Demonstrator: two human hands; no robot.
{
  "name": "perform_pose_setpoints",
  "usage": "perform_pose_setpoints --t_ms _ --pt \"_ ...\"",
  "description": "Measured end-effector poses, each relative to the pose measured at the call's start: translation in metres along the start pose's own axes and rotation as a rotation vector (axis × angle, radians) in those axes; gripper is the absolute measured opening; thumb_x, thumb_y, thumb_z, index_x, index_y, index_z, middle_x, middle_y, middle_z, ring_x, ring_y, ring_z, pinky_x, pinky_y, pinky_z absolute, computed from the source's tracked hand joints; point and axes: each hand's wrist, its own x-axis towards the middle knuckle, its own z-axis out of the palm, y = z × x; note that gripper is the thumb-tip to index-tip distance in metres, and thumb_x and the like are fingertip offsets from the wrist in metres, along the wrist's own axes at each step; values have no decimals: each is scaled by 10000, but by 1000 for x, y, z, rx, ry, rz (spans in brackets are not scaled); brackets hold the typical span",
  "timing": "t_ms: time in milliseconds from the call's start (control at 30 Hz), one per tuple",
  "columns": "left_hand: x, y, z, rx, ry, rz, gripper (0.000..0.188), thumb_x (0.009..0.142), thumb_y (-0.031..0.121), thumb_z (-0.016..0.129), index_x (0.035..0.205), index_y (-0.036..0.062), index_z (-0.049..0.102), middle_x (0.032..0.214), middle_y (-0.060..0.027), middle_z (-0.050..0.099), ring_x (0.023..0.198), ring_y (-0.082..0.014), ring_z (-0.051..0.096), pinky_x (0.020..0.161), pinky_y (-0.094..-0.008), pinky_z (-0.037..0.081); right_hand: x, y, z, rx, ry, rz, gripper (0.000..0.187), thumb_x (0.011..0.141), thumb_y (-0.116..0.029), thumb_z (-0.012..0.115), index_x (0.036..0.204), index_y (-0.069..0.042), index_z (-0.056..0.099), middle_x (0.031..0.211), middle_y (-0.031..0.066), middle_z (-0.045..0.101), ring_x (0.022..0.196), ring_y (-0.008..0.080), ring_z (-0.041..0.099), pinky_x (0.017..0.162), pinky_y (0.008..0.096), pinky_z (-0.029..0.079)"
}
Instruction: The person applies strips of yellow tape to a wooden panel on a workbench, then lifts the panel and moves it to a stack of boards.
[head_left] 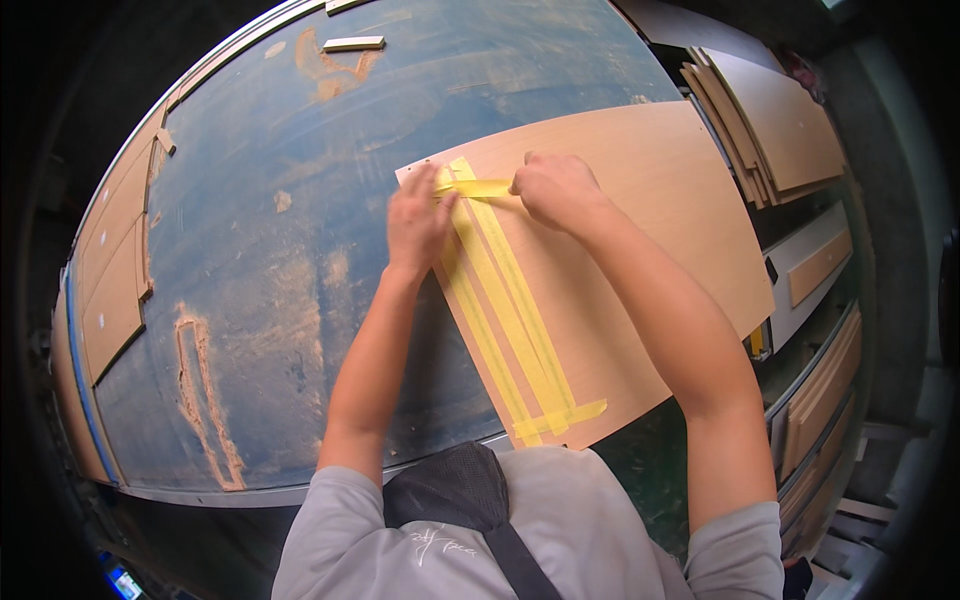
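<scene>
A wood-coloured flat board (640, 230) lies slanted on the blue worktable. Two long strips of yellow masking tape (512, 290) run along its left side. A short cross strip (560, 416) lies over their near ends. Another piece of yellow tape (484, 188) stretches across the far ends, between my hands. Its right end is in my right hand (562, 193), whose fingers are closed in a fist. My left hand (414, 216), slightly blurred, rests at the board's far left corner with fingers extended over the tape's left end.
The blue worktable (250, 240) has worn brown patches. Brown panels (115, 270) line its left edge. A small wooden strip (354, 44) lies at the far side. Stacked boards (780, 120) stand beyond the right edge, with more panels (820, 390) nearer on racks.
</scene>
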Motion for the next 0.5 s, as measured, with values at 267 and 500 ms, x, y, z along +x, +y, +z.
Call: perform_pose_setpoints --t_ms 267,500 --pt "19 -15 -35 198 -82 -605 345 950 411 741 919 69 772 935 -141 780 902 -343 740 788 -474 565 -10 0 -3 49 63 -11 220 947 -91 578 979 -78 796 1067 135 704 945 326 734 803 425 602" --pt "26 -32 -38 81 43 -422 288 943 331 750 921 44 744 950 -177 751 907 -374 717 798 -477 554 -17 -1 -7 51 104 -28 214 942 -85 588 988 -80 797 1058 143 710 940 327 736 793 422 606"
